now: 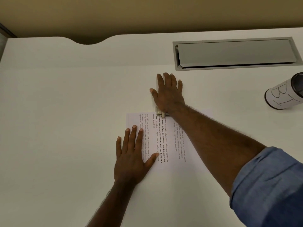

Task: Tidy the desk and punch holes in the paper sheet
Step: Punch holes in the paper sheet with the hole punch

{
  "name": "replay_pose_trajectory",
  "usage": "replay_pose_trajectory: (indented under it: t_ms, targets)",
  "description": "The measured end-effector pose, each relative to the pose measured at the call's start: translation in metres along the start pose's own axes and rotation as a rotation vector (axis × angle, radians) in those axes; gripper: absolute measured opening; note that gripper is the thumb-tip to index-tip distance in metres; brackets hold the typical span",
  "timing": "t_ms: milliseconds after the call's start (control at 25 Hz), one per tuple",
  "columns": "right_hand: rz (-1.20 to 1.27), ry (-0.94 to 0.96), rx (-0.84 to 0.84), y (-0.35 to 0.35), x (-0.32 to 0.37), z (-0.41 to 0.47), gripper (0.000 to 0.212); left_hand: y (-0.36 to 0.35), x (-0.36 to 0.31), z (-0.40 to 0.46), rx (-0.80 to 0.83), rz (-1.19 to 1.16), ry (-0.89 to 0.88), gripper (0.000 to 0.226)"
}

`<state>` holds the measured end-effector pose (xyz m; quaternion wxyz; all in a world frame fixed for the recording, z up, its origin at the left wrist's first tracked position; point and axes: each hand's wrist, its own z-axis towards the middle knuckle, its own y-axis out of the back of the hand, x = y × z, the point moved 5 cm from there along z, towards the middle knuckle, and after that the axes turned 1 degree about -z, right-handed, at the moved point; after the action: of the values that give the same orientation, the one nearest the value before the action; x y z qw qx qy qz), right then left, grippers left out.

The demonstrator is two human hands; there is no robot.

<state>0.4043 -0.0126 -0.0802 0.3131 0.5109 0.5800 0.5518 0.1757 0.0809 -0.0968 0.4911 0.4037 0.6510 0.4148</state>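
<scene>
A printed paper sheet (165,145) lies on the white desk (65,112), its far edge slid into a metal hole punch (161,113). My right hand (168,92) lies flat on top of the punch with straight fingers, pressing down; only a small metal part of the punch shows under the heel of the hand. My left hand (133,154) rests flat on the sheet's left side, fingers spread, half on the paper and half on the desk. My right forearm crosses over the sheet and hides its right part.
A grey cable flap (236,53) is set into the desk at the back right. A white cylindrical holder (283,94) with handwritten letters stands at the right edge. The desk's back edge has a curved cut-out (88,42) at the upper left.
</scene>
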Motion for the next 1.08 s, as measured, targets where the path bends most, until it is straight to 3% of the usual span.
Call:
replay_pose_trajectory:
  t_ms: [440,560,680,760,840,960,1080]
  targets:
    - [-0.058,0.009,-0.091,0.028,0.009,-0.015,0.066,0.0,0.001,0.001,0.001,-0.006,-0.005,0.093]
    - [0.213,-0.06,-0.277,0.056,0.012,-0.036,0.059,0.0,0.0,0.0,-0.004,0.001,-0.013,0.092]
    - [0.61,-0.254,-0.594,0.081,-0.018,-0.09,0.046,0.002,0.0,-0.001,-0.009,0.006,-0.018,0.091]
    - [0.682,-0.42,-0.653,0.076,-0.05,-0.135,0.039,0.004,-0.001,-0.002,-0.009,0.007,-0.023,0.091]
    - [0.593,-0.643,-0.47,0.053,-0.083,-0.173,0.043,0.005,-0.001,-0.002,-0.005,-0.003,-0.02,0.091]
    - [0.325,-0.871,-0.089,0.019,-0.105,-0.219,0.08,0.007,-0.002,-0.003,0.005,-0.012,-0.024,0.091]
    - [0.21,-0.889,-0.021,0.01,-0.095,-0.239,0.1,0.009,-0.003,-0.003,0.028,-0.008,-0.021,0.091]
